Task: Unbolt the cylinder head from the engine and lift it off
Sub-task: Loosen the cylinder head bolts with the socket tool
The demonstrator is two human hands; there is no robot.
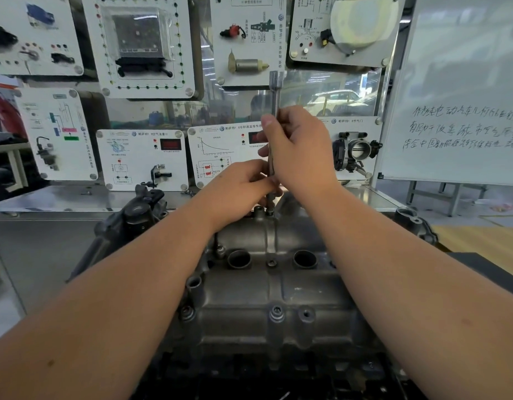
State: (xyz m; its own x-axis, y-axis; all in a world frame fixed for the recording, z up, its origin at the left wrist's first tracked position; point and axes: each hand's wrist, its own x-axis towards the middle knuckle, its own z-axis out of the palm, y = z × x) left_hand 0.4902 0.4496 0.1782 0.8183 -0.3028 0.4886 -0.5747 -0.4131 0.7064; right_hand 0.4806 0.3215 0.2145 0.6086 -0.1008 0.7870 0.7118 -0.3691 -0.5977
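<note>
Cylinder head (267, 290): grey cast metal, on the engine, filling the lower centre of the frame between the two forearms; two round open wells (239, 258) side by side across its middle, a bolt (271, 263) between them, another bolt (277, 310) nearer the lower edge. Socket wrench (274, 134): long steel shaft, standing close to upright at centre frame, its socket end uppermost, its lower tip seated at a fastener (269, 211) on the far edge of the head. Right hand (300, 150): centre frame, its grip closed around the middle of the shaft, thumb up along it. Left hand (239, 187): just below and left of the right, fingers curled about the lower part of the shaft close to the head; the two hands touch. Black engine part (134, 215): left of the head, centre left. Training panels (143, 157): white boards with diagrams, sockets and mounted components, across the upper half of the frame. Throttle body (354, 151): on a panel, right of the hands. Whiteboard (463, 90): right edge, handwritten lines. Table (47, 197): steel surface behind the engine.
</note>
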